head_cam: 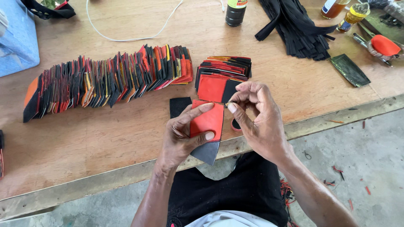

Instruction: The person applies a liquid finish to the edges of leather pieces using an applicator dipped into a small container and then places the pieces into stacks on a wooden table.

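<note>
Wooden surface [105,138] fills the head view, grey concrete floor below its edge. Left hand [181,134] grips one orange panel with a dark grey lower end [207,128], fingers clamped on it just above the surface edge. Right hand [259,120] pinches something tiny at the panel's top corner, fingertips together. Behind lie two groups of orange-and-black pieces: a long fanned row [109,77] and a short stack [223,75]. One black square [179,106] lies beside the panel.

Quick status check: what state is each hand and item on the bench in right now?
left hand: gripping the red-and-black piece
right hand: fingertips pinched at the piece's top edge
long row of pieces: fanned, leaning
small stack: lying flat
dark bottle: upright
black strips: piled loose
</note>
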